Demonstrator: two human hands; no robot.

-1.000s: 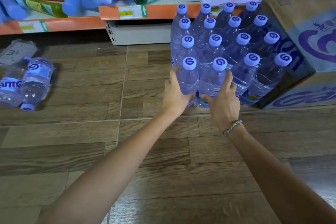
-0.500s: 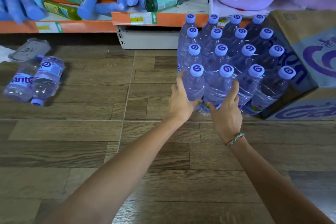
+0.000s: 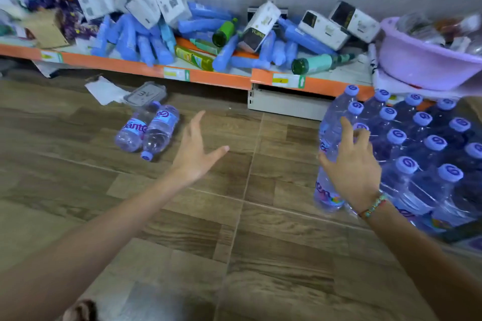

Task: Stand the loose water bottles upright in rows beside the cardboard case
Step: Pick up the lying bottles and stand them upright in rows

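Left hand [image 3: 194,150] splayed, empty, reaching toward two full water bottles [image 3: 148,130] lying at ten o'clock on the floor. Right hand [image 3: 352,164] rests relaxed against the upright rows [image 3: 407,146]. Heavy, slick plastic: grab mid-body.

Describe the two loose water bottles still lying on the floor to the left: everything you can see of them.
The two loose water bottles lie on their sides on the wood-look floor, touching side by side, below the orange-edged shelf. Clear plastic, full-looking, pale blue labels with purple lettering. One lilac cap points toward the camera. Neither hand touches them; the open left hand reaches toward them.
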